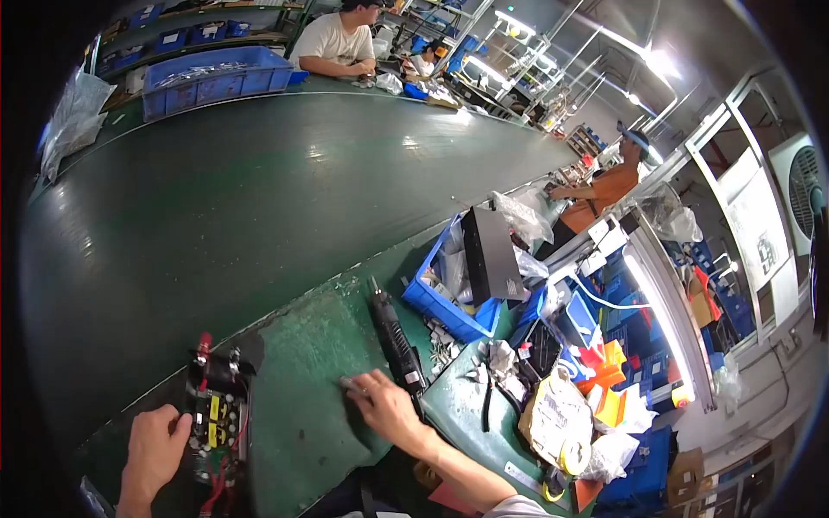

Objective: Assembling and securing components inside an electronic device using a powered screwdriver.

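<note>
My left hand [155,451] is closed at the left edge of an electronic assembly [216,414], its thumb against the side. That assembly carries yellow-wrapped parts, a red terminal at its far end and red wires at its near end. It lies at the front left of the bench. My right hand [384,407] is low over the green mat [302,388], with fingers bent together around something small at the fingertips that I cannot make out. Just beyond and right of this hand lies a black electric screwdriver [395,337], its tip pointing away from me.
A blue bin [458,324] with bags and a black panel stands right of the screwdriver. Pliers [488,401], a roll of tape [572,457] and crumpled wrapping clutter the right side. Beyond the mat runs a wide dark conveyor belt [259,190]. Two people [332,43] [609,177] sit farther off.
</note>
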`<move>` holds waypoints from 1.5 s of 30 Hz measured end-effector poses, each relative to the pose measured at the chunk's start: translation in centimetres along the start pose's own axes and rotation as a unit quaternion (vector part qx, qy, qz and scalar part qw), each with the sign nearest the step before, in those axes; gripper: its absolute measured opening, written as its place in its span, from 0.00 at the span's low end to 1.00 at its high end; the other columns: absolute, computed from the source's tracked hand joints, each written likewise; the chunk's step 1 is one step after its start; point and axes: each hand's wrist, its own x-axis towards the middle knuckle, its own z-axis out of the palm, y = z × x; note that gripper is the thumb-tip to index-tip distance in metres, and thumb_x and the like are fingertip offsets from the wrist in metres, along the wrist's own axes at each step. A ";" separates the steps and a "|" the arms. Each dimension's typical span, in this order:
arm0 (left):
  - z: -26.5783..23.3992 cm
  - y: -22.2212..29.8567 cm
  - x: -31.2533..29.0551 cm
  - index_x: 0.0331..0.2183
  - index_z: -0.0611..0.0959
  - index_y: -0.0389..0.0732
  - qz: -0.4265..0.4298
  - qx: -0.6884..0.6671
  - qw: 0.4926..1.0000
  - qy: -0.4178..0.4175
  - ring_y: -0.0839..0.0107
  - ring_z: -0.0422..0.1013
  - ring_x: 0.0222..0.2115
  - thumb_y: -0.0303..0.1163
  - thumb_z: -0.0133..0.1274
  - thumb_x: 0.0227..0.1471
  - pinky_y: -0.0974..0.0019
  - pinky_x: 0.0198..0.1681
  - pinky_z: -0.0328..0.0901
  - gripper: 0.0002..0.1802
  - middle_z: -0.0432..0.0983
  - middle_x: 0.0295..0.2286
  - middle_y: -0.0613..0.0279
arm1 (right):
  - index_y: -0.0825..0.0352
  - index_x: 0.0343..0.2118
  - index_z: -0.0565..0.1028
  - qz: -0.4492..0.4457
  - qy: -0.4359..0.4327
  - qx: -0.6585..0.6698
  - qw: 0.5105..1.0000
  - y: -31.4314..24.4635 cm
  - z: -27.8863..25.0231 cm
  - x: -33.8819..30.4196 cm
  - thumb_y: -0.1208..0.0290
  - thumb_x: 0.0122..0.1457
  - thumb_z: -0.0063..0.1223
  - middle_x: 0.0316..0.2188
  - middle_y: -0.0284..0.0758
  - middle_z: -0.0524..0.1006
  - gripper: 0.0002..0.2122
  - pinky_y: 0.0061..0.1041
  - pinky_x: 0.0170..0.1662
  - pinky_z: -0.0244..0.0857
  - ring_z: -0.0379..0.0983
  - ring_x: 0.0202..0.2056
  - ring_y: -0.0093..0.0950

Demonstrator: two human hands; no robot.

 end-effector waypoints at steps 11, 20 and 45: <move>4.0 4.1 -6.1 0.41 0.74 0.26 -0.308 -0.555 0.772 0.014 0.56 0.81 0.22 0.36 0.47 0.61 0.62 0.22 0.77 0.19 0.79 0.27 0.43 | 0.68 0.44 0.78 0.037 0.061 0.122 0.990 -1.7 -2.0 -6.3 0.75 0.63 0.60 0.29 0.36 0.77 0.08 0.24 0.28 0.66 0.72 0.26 0.21; 1.6 7.2 -11.5 0.40 0.80 0.33 -0.260 -0.496 0.825 -0.083 0.57 0.82 0.35 0.40 0.54 0.65 0.63 0.32 0.77 0.16 0.82 0.40 0.52 | 0.70 0.39 0.78 0.216 -0.037 0.293 0.930 -3.5 -1.2 -14.0 0.69 0.71 0.50 0.27 0.30 0.80 0.10 0.15 0.26 0.56 0.62 0.22 0.13; 6.8 8.6 -9.8 0.21 0.79 0.45 0.123 0.146 0.956 0.224 0.67 0.72 0.29 0.39 0.68 0.43 0.61 0.36 0.62 0.13 0.71 0.23 0.66 | 0.70 0.40 0.77 0.008 0.041 0.281 0.959 -9.1 -1.7 -3.4 0.71 0.72 0.45 0.28 0.29 0.71 0.09 0.21 0.35 0.62 0.67 0.31 0.21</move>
